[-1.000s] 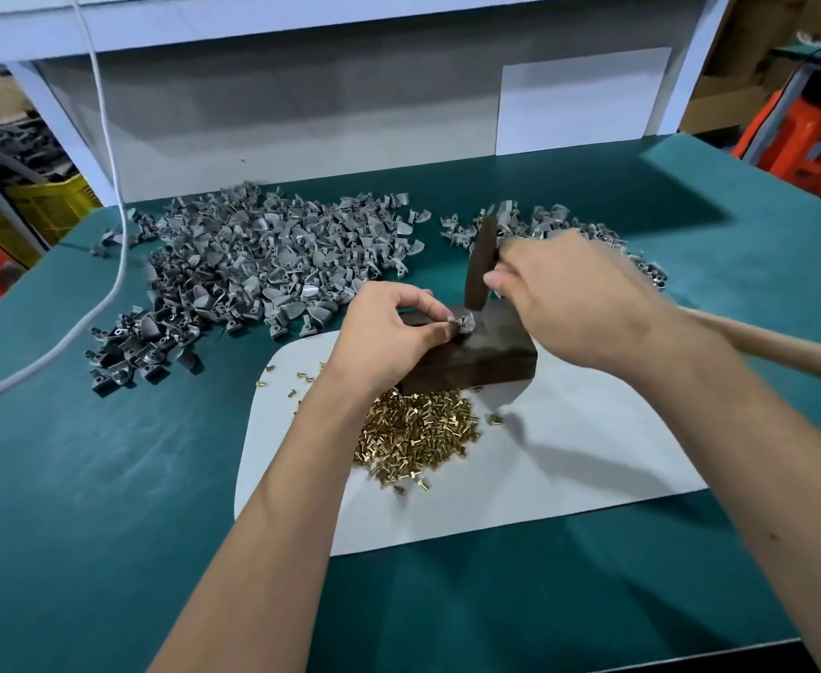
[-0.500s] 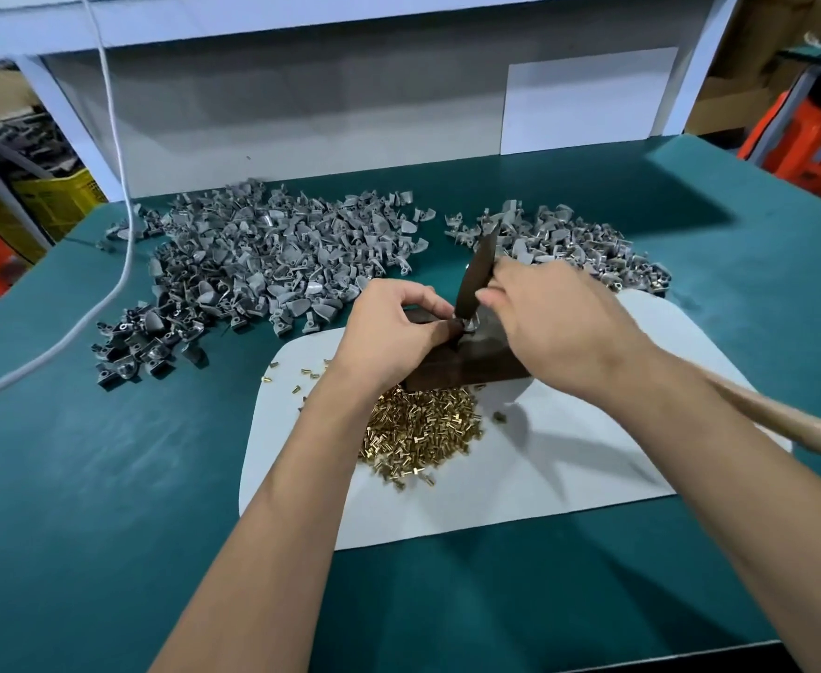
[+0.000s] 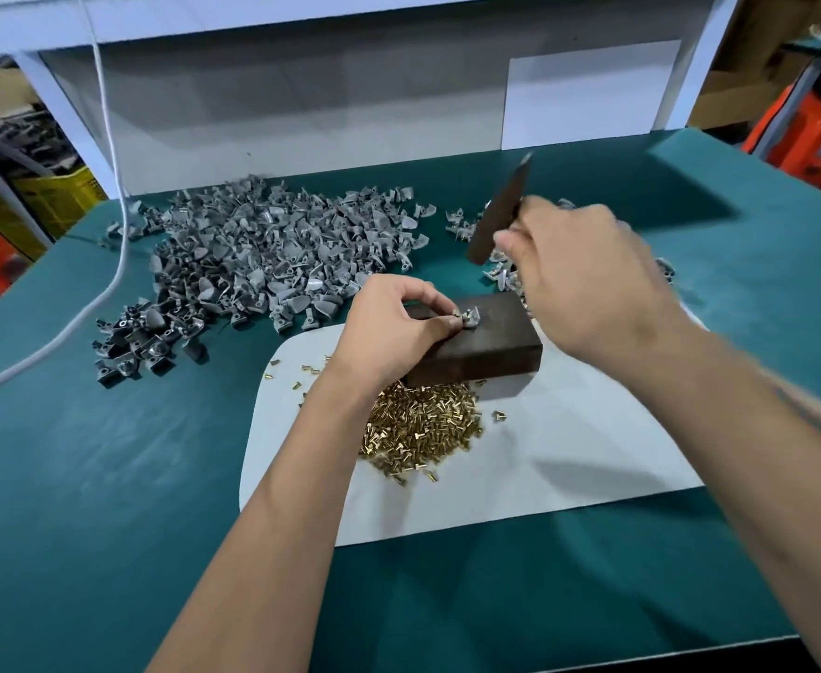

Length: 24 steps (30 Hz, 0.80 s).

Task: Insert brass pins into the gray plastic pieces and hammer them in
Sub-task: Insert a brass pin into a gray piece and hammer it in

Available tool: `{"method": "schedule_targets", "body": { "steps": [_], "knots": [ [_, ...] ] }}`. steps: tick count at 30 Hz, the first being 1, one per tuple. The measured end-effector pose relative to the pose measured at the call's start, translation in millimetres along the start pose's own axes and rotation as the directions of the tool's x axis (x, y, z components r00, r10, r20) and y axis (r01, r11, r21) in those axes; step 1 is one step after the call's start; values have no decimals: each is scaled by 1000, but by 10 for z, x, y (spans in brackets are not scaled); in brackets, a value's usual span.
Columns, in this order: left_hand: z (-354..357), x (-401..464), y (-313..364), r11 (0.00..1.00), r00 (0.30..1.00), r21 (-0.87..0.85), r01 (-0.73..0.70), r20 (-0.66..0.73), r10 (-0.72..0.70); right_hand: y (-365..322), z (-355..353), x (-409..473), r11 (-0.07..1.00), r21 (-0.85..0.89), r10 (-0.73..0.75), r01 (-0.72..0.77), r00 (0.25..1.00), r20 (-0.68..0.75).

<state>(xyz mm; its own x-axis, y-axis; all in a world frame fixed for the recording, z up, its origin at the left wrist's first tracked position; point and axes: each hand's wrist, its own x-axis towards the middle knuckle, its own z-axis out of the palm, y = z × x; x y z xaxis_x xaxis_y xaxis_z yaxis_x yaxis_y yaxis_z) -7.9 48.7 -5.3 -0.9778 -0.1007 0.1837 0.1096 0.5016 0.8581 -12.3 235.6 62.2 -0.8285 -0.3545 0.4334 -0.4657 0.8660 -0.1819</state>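
My left hand (image 3: pixel 391 327) pinches a small gray plastic piece (image 3: pixel 469 317) on top of a dark metal block (image 3: pixel 491 349). My right hand (image 3: pixel 585 281) grips a hammer near its dark head (image 3: pixel 500 213), which is raised above and behind the block; its wooden handle runs back under my right forearm, blurred. A heap of brass pins (image 3: pixel 420 427) lies on the white sheet (image 3: pixel 568 459) just in front of the block. A large pile of gray plastic pieces (image 3: pixel 272 257) lies at the back left.
A smaller pile of gray pieces (image 3: pixel 500 274) lies behind the block, partly hidden by my right hand. A white cable (image 3: pixel 112 196) hangs down at the left onto the green table (image 3: pixel 83 478). A few loose pins are scattered on the sheet's left part.
The hammer head has risen from the piece on the block to well above and behind it. My left hand still holds the piece in place.
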Motion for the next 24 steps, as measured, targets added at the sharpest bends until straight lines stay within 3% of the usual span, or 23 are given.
{"method": "schedule_targets", "body": {
  "steps": [3, 5, 7, 10, 11, 15, 20, 24],
  "knots": [
    [8, -14, 0, 998, 999, -50, 33, 7, -32, -73, 119, -95, 999, 28, 24, -31, 975, 221],
    [7, -23, 17, 998, 999, -48, 41, 14, -41, -26, 58, -44, 999, -34, 20, -11, 955, 295],
    [2, -27, 26, 999, 1000, -32, 28, 13, -28, 14, -49, 25, 995, -95, -9, 33, 970, 242],
    [-6, -22, 26, 1000, 1000, 22, 0, -7, 0, 4, -60, 31, 999, 22, 42, -42, 999, 30],
    [-7, -23, 26, 1000, 1000, 24, -1, -11, 1, -36, -23, 16, 999, 30, 42, -43, 999, 26],
    [-7, -44, 50, 1000, 1000, -3, 30, 6, -30, -86, 104, 7, 996, -70, -31, 51, 965, 259],
    [-7, -41, 48, 996, 998, -63, 70, 13, -69, 147, 22, 29, 1000, 24, -20, 16, 981, 192],
    [-3, -67, 56, 984, 995, -150, 101, 25, -98, 519, -45, -22, 977, 142, 122, -159, 963, 240]
  ]
}}
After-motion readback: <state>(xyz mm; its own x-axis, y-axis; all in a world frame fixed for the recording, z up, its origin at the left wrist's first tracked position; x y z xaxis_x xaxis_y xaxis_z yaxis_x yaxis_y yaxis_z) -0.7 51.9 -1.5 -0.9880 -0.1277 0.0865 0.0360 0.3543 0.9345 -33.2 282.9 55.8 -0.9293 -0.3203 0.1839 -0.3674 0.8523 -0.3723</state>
